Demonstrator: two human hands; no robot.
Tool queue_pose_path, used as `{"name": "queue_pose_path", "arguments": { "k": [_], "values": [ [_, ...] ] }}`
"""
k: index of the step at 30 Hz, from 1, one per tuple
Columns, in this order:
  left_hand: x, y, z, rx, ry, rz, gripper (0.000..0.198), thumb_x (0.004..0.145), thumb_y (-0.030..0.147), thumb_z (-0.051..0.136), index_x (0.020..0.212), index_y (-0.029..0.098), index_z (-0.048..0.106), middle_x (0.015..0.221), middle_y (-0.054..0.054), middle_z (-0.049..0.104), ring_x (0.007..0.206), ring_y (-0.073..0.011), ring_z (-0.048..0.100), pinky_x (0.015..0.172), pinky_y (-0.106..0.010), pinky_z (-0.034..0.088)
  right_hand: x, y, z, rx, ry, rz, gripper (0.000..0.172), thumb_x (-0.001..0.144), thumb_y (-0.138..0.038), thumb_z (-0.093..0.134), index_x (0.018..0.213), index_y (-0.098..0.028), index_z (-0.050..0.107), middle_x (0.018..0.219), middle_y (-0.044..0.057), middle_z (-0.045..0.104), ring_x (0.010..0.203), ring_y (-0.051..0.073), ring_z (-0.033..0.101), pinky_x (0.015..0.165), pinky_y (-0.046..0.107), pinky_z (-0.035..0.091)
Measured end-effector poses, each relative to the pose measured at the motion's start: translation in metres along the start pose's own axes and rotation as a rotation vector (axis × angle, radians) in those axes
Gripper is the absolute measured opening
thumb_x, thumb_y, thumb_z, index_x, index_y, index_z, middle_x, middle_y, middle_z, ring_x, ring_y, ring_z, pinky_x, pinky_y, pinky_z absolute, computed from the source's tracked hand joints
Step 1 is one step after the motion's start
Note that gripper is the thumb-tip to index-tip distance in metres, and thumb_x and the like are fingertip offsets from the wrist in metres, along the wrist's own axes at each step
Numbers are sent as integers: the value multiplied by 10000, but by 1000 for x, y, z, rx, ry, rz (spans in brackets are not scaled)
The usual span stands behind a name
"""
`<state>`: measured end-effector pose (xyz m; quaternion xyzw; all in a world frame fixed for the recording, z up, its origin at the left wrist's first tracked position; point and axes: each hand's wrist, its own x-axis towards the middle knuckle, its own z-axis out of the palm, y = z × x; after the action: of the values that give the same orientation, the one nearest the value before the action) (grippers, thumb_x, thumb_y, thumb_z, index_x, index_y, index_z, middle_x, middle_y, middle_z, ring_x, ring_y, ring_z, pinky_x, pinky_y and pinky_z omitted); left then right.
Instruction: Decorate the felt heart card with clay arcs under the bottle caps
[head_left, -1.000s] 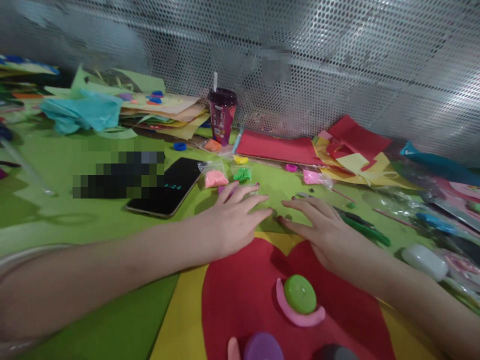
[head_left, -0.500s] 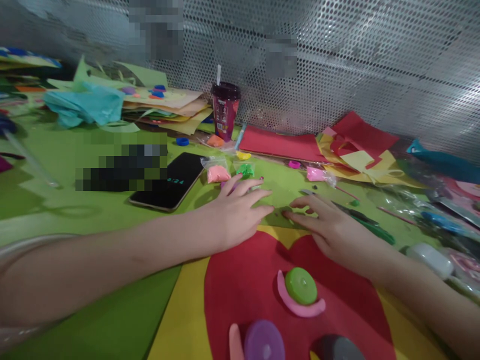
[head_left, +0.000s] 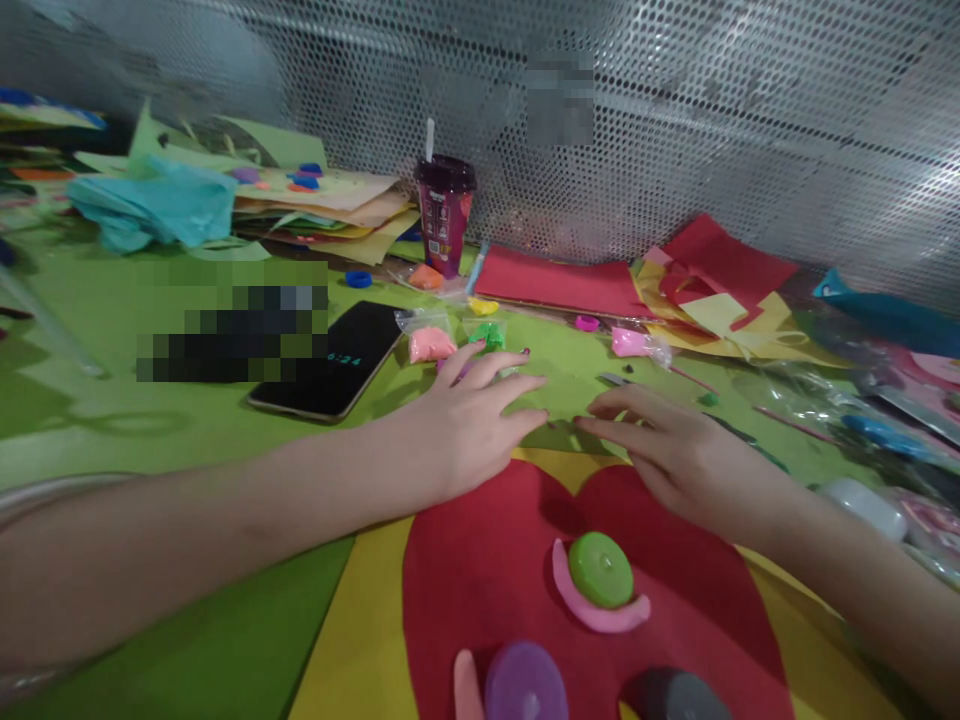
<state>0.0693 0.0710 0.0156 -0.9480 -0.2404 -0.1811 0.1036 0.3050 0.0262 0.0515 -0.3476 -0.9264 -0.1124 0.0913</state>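
Observation:
My left hand (head_left: 476, 425) is open with spread fingers, just past the top edge of a yellow sheet (head_left: 352, 600). Its fingertips are near small bags of pink clay (head_left: 431, 345) and green clay (head_left: 489, 334). My right hand (head_left: 675, 455), fingers apart and holding nothing, hovers at the sheet's upper right, beside scissors partly hidden under it. A red paper heart (head_left: 480, 560) lies on the sheet. On the heart are a green disc (head_left: 601, 569) with a pink clay strip (head_left: 581, 607) curved around its lower side, a purple disc (head_left: 526, 685) and a dark grey disc (head_left: 682, 697).
A black phone (head_left: 337, 365) lies left of the clay bags. Behind stand a purple cup (head_left: 444, 215) with a straw and a stack of papers (head_left: 360, 205). Red sheets (head_left: 562, 282), yellow scraps and clear plastic (head_left: 787, 390) lie at the back and right.
The view has shifted slightly. My right hand has moved a little to the right and covers more of the scissors. My left hand has stayed nearly in place.

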Motion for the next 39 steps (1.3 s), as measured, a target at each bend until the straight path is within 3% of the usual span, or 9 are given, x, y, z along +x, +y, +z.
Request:
{"name": "queue_pose_path", "arguments": {
  "k": [4, 7, 10, 16, 21, 27, 31, 39],
  "values": [
    [1, 1, -4, 17, 15, 11, 299, 871, 148, 476, 1132, 200, 614, 1187, -74, 576, 1105, -284, 444, 918, -457, 382, 2, -7, -7, 198, 86, 17, 372, 851, -37, 350, 1028, -157, 654, 989, 108, 569, 869, 164, 576, 715, 286, 517],
    [1, 2, -9, -4, -38, 77, 282, 876, 160, 475, 1123, 164, 610, 1086, -85, 591, 1039, -274, 467, 897, -431, 393, 4, -13, -9, 300, 88, 10, 336, 835, -71, 409, 1057, -172, 641, 960, 95, 563, 828, 151, 569, 672, 269, 512],
    [2, 2, -13, -10, -42, 97, 260, 897, 194, 455, 1083, 137, 626, 1032, -93, 601, 1000, -278, 481, 871, -431, 400, 4, -10, -6, 257, 112, 49, 294, 852, -111, 433, 1056, -152, 640, 872, 89, 557, 736, 148, 547, 614, 281, 498],
    [1, 1, -14, -24, 83, 192, 288, 927, 151, 373, 1051, 107, 630, 903, -70, 647, 816, -195, 553, 770, -339, 434, 3, 4, 4, 207, -3, 17, 284, 862, -134, 411, 978, -126, 670, 799, 79, 533, 686, 147, 513, 578, 285, 479],
    [-4, 6, -16, -118, -4, 81, 250, 901, 169, 409, 1037, 138, 617, 887, -52, 671, 775, -166, 618, 656, -275, 461, 6, 1, 4, 175, -7, -2, 299, 894, -150, 401, 1062, -125, 647, 827, 90, 541, 721, 156, 526, 604, 289, 500],
    [-5, 6, -16, -103, -19, 88, 231, 887, 179, 429, 1035, 151, 605, 866, -52, 686, 724, -157, 638, 588, -245, 451, 4, 5, 7, 208, 45, -5, 285, 918, -153, 419, 1134, -134, 603, 857, 85, 554, 755, 154, 545, 644, 290, 498],
    [-4, 7, -16, -106, -27, 102, 223, 876, 170, 435, 1014, 149, 609, 844, -52, 684, 696, -155, 639, 573, -240, 454, 2, 10, 12, 135, -1, -21, 302, 966, -204, 365, 1152, -117, 586, 878, 94, 539, 778, 164, 534, 677, 300, 489],
    [-4, 6, -16, -161, -70, 60, 208, 881, 185, 425, 948, 158, 620, 748, -38, 673, 671, -159, 640, 598, -249, 457, 8, 12, 10, -2, -87, -92, 340, 992, -231, 291, 1040, -124, 610, 858, 93, 525, 788, 184, 511, 673, 312, 457]
  ]
}}
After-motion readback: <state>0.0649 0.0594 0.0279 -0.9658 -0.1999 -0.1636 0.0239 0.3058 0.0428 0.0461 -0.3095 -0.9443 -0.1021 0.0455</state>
